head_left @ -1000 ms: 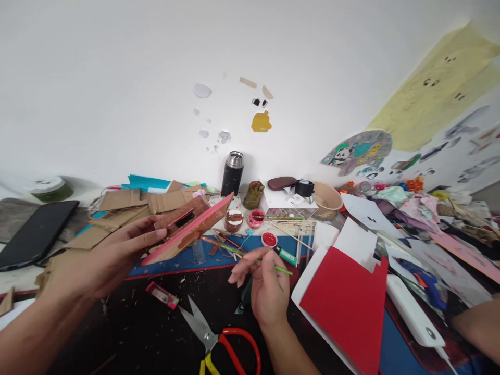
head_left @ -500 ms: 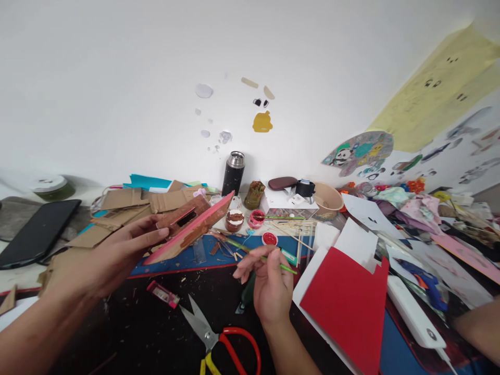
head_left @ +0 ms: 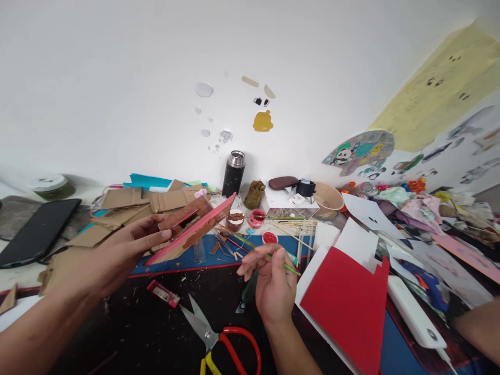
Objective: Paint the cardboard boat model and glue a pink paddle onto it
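Observation:
My left hand (head_left: 121, 250) grips a small cardboard model (head_left: 195, 232) painted brown and pink, thumb on its near side. The model is tilted, its pink edge rising to the right. Between the thumb and fingers of my right hand (head_left: 271, 278) is a thin green paintbrush (head_left: 289, 266); its tip points up and left, close to the model's right side. Behind the hands are a jar of brown paint (head_left: 235, 221), a jar of pink-red paint (head_left: 257, 219) and a red paint lid (head_left: 270, 238).
Open scissors (head_left: 209, 336) and a pink blade case (head_left: 163, 294) lie on the black mat. Red card (head_left: 347, 307) and a white power strip (head_left: 414, 312) are at right. A black bottle (head_left: 233, 177) stands behind, cardboard scraps (head_left: 125, 199) at left. Another person's arm (head_left: 476, 325) shows at the right edge.
My right hand has shifted slightly right with the brush, whose tip now sits a little further from the model. The model has moved very slightly in my left hand.

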A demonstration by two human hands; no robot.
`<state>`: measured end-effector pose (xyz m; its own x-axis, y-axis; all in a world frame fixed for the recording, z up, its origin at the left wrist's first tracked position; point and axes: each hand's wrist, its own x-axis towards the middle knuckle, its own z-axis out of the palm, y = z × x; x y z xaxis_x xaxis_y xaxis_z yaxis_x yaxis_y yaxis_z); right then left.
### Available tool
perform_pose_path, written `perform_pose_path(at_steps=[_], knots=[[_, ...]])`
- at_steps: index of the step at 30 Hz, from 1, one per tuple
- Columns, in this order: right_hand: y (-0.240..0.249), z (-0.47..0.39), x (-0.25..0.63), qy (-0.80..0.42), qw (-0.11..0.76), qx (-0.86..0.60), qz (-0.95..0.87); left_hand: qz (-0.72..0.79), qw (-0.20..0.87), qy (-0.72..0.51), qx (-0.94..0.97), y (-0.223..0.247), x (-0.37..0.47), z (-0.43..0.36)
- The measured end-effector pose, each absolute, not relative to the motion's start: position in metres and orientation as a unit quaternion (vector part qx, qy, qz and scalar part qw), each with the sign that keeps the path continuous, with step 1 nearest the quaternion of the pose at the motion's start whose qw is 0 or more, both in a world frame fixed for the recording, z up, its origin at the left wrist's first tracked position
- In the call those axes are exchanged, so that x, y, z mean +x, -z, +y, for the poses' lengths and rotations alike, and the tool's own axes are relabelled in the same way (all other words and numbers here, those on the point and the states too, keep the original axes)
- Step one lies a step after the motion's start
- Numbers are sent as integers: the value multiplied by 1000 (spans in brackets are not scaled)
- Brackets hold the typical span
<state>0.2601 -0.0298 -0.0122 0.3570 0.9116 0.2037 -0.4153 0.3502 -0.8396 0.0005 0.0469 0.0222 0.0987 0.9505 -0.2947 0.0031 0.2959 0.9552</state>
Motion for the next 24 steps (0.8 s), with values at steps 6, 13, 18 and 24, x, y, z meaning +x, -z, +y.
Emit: perform_pose_path(at_steps=[6,13,18,24], knots=[[11,-29,259,-460,744,-344,-342,543,596,-397,439,-24,3,46],[13,-30,254,-475,737,-329,-350,535,605,-396,436,-19,-1,46],[18,-33,249,-502,715,-313,-373,533,605,-397,440,-17,-1,48],[21,-35,244,-511,703,-304,-389,528,605,-397,444,-15,-3,48]])
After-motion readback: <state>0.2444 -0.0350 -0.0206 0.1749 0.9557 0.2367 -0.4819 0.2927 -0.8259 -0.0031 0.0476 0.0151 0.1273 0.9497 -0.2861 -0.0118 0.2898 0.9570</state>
